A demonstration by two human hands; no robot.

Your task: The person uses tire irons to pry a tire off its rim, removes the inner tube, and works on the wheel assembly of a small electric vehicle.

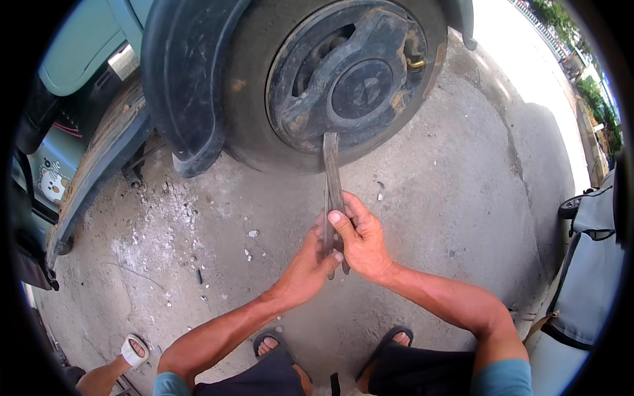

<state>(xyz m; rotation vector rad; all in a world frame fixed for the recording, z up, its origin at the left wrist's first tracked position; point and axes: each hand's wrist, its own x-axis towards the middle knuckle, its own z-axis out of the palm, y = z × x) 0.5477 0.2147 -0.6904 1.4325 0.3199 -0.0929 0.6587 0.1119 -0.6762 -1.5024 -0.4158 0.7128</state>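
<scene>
A small scooter wheel lies tilted in front of me, with a black tyre (254,99) around a dark metal rim (353,76). Two flat metal tyre levers (331,178) run from my hands up to the rim's lower edge, their tips wedged between rim and tyre. My left hand (310,261) grips the levers' lower ends from the left. My right hand (360,237) wraps around them from the right, thumb pressed on top. Both hands touch each other around the levers.
A black mudguard (175,79) curves around the tyre's left side, with the scooter's green body (86,53) behind it. The concrete ground (198,224) holds small stones. Another person's sandalled foot (132,350) is at lower left. A grey seat (588,264) stands at right.
</scene>
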